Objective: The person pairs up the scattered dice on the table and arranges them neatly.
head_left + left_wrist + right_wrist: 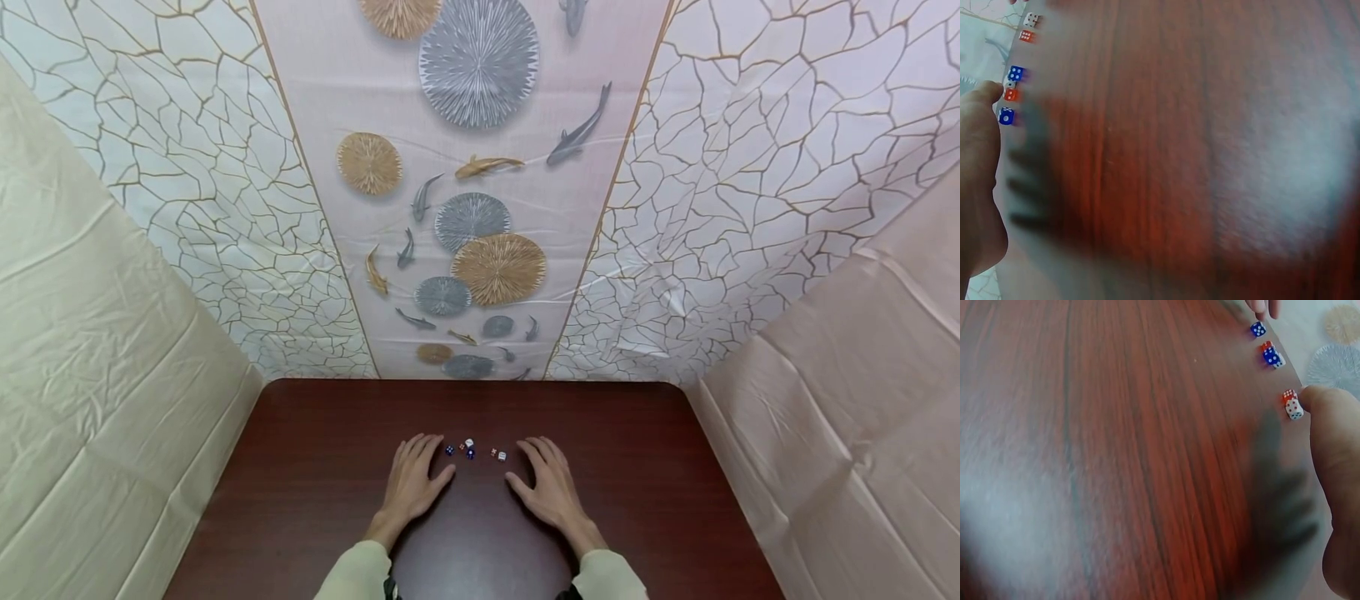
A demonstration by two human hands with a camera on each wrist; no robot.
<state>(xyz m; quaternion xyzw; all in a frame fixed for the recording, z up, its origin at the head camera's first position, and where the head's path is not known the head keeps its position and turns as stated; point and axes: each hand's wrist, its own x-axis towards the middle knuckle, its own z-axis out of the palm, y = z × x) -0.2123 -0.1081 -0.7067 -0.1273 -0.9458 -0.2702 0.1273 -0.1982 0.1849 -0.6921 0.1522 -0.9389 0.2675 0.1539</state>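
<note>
Two blue dice, two red dice and two white dice lie on the dark wooden table between my hands. In the head view, one blue die (450,450) is by itself, closest to my left hand (412,479). Beside it, a red die (462,447), a white die (469,443) and the second blue die (470,454) make a small cluster. The other red die (493,452) and white die (502,456) sit side by side near my right hand (551,485). Both hands have their fingers extended, thumbs spread inward, and hold nothing.
The reddish-brown table (315,500) has a glossy patch of reflected light in front of me. Behind it hangs a patterned cloth (480,333) with fish and round leaf shapes. Beige cloth walls (112,375) flank the left and right sides.
</note>
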